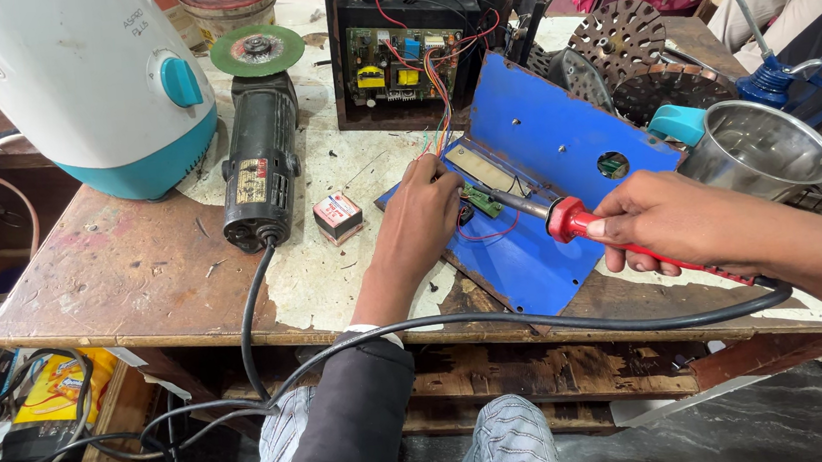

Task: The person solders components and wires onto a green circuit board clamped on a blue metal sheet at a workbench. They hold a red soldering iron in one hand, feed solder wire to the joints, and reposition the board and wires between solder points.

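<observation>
Soldering iron (571,218) over workbench (134,278) (scuffed, cluttered)

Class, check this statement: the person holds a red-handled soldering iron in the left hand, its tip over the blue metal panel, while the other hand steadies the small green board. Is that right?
Not quite. The head view shows the red-handled soldering iron in the right hand, not the left. Its tip does reach over the blue metal panel, and the left hand rests by the small green board.
</observation>
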`<act>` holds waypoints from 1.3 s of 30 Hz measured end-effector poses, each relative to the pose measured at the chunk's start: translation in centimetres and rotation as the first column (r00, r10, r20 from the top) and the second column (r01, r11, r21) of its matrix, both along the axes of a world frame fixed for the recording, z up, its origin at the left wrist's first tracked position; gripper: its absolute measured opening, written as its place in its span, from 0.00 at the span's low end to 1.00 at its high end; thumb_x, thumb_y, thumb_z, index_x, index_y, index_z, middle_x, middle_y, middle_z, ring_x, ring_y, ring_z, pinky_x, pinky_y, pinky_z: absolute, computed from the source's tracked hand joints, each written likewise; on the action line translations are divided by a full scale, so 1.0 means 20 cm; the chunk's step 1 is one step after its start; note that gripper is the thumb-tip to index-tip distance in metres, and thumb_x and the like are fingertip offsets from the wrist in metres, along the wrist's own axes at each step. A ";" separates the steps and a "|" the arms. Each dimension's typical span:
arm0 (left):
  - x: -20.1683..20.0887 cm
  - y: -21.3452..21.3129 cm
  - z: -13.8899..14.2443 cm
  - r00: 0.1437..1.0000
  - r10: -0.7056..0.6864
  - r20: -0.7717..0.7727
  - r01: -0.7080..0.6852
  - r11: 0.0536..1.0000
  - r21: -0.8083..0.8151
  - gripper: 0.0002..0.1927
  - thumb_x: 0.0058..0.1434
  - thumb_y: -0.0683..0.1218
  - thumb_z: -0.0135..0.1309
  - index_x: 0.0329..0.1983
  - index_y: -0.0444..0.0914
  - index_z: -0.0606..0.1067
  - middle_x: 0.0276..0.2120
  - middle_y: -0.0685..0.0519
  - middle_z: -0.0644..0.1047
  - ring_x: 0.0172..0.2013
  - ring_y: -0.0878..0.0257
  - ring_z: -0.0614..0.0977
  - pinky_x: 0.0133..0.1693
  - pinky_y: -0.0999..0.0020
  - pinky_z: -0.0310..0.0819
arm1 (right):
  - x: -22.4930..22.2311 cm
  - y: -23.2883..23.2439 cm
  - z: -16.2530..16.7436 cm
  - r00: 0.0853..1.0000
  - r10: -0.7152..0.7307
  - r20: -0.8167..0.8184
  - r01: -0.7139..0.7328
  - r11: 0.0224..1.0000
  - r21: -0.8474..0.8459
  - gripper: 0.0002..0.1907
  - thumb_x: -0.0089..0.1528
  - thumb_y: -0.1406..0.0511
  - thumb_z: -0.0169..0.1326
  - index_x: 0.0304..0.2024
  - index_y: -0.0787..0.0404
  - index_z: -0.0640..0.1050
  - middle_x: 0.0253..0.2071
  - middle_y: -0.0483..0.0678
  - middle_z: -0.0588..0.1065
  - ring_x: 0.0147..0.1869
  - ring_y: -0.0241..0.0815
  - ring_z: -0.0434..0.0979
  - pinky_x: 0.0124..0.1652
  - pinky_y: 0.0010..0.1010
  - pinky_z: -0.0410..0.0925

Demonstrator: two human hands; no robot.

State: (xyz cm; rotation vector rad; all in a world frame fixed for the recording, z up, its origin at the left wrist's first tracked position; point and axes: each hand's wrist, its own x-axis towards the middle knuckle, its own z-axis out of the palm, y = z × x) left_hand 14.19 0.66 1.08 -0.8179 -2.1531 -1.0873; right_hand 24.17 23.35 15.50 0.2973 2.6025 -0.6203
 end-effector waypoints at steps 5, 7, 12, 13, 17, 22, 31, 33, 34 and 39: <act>0.01 0.00 0.00 1.000 0.007 -0.004 -0.007 1.000 -0.013 0.05 0.61 0.39 0.55 0.38 0.31 0.79 0.40 0.45 0.74 0.46 0.50 0.78 0.46 0.54 0.75 | -0.01 0.01 -0.02 1.000 0.017 -0.003 -0.017 1.000 -0.016 0.26 0.67 0.52 0.52 0.29 0.69 0.83 0.18 0.48 0.73 0.20 0.36 0.68 0.23 0.31 0.62; 0.01 0.00 0.00 1.000 0.007 -0.003 -0.007 1.000 -0.013 0.06 0.61 0.38 0.55 0.38 0.31 0.79 0.40 0.45 0.74 0.46 0.49 0.78 0.46 0.54 0.75 | -0.01 0.01 -0.02 1.000 0.010 -0.003 -0.010 0.999 -0.039 0.26 0.67 0.52 0.52 0.29 0.69 0.82 0.19 0.47 0.74 0.20 0.36 0.68 0.22 0.32 0.62; 0.01 -0.01 0.00 1.000 0.007 0.011 -0.007 1.000 -0.012 0.06 0.61 0.38 0.55 0.38 0.31 0.79 0.40 0.45 0.74 0.46 0.49 0.78 0.46 0.54 0.75 | 0.00 0.00 -0.01 1.000 0.014 0.006 -0.014 1.000 0.002 0.26 0.67 0.52 0.52 0.28 0.68 0.82 0.18 0.48 0.72 0.19 0.37 0.68 0.22 0.32 0.61; 0.01 -0.01 0.01 1.000 0.008 0.007 -0.008 1.000 -0.012 0.06 0.61 0.38 0.55 0.38 0.31 0.79 0.40 0.45 0.74 0.45 0.49 0.78 0.46 0.54 0.75 | 0.00 0.00 -0.01 1.000 0.019 0.007 -0.019 1.000 0.008 0.26 0.67 0.52 0.52 0.28 0.68 0.82 0.18 0.48 0.72 0.19 0.37 0.68 0.22 0.32 0.61; 0.01 -0.01 0.01 1.000 0.010 -0.019 -0.010 1.000 -0.008 0.06 0.61 0.39 0.55 0.38 0.30 0.79 0.40 0.44 0.74 0.46 0.49 0.78 0.46 0.54 0.75 | 0.00 -0.01 0.00 0.999 0.033 -0.001 -0.033 0.999 0.029 0.26 0.67 0.52 0.52 0.28 0.67 0.83 0.17 0.48 0.72 0.19 0.37 0.68 0.22 0.32 0.61; 0.01 -0.01 0.01 1.000 0.025 0.010 -0.025 0.999 -0.031 0.06 0.62 0.39 0.55 0.38 0.30 0.79 0.40 0.44 0.74 0.45 0.49 0.78 0.46 0.54 0.75 | -0.01 -0.02 0.00 1.000 0.010 -0.001 -0.010 1.000 0.026 0.26 0.67 0.53 0.52 0.28 0.68 0.82 0.18 0.48 0.73 0.19 0.38 0.68 0.22 0.32 0.61; -0.01 0.02 0.00 1.000 0.026 0.007 -0.026 0.999 -0.043 0.06 0.63 0.40 0.54 0.39 0.31 0.79 0.40 0.44 0.74 0.45 0.48 0.78 0.46 0.53 0.75 | -0.04 0.02 -0.02 0.999 0.048 -0.002 -0.048 0.998 0.044 0.26 0.67 0.52 0.52 0.28 0.68 0.83 0.18 0.48 0.73 0.20 0.38 0.69 0.23 0.33 0.61; -0.01 0.02 0.00 1.000 0.019 0.001 -0.019 0.999 -0.038 0.06 0.62 0.40 0.54 0.39 0.31 0.78 0.41 0.44 0.74 0.46 0.48 0.78 0.46 0.53 0.75 | -0.04 0.02 -0.01 0.999 0.053 0.000 -0.053 0.998 0.042 0.26 0.67 0.52 0.52 0.28 0.68 0.83 0.18 0.48 0.72 0.20 0.38 0.69 0.23 0.33 0.61; -0.01 0.01 0.00 1.000 0.016 -0.002 -0.016 0.999 -0.039 0.06 0.62 0.39 0.54 0.39 0.31 0.78 0.41 0.44 0.74 0.46 0.47 0.78 0.46 0.52 0.74 | -0.04 0.02 -0.02 0.999 0.054 0.001 -0.054 0.998 0.032 0.26 0.67 0.52 0.52 0.28 0.68 0.83 0.18 0.48 0.72 0.20 0.38 0.68 0.22 0.33 0.61; 0.00 0.00 -0.02 1.000 0.002 -0.002 -0.002 0.999 -0.035 0.06 0.62 0.39 0.55 0.39 0.31 0.78 0.41 0.43 0.73 0.46 0.46 0.77 0.46 0.51 0.74 | -0.04 0.00 -0.03 1.000 0.023 0.010 -0.023 0.999 0.034 0.26 0.67 0.52 0.52 0.29 0.68 0.82 0.18 0.48 0.72 0.20 0.38 0.68 0.22 0.33 0.61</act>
